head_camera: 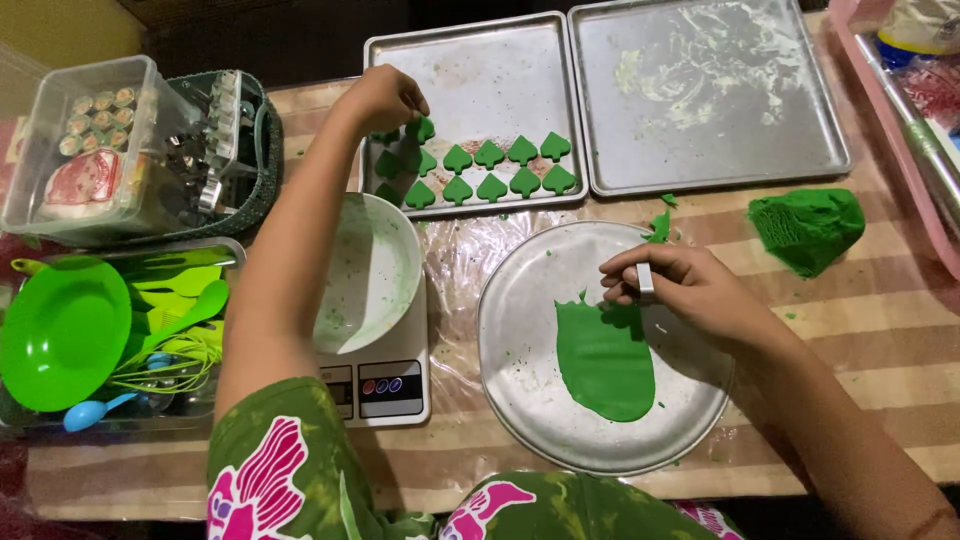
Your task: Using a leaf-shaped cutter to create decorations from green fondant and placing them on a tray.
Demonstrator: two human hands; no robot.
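Note:
My left hand (385, 97) reaches over the left baking tray (500, 60), its fingertips on a green leaf-shaped dough piece (423, 128) at the left end of the rows. Several more green dough cut-outs (507, 168) lie in two rows along the tray's near side. My right hand (680, 290) holds a small metal cutter (645, 281) at the top edge of a flat sheet of green dough (605, 360) on a round metal plate (520, 380).
A second baking tray (705, 90), smeared, lies right of the first. A lump of green dough (808, 228) sits on the striped table. A white bowl (375, 270) rests on a kitchen scale (385, 385). Left are a clear box (90, 150), a basket of cutters (230, 140) and green plastic utensils (110, 330).

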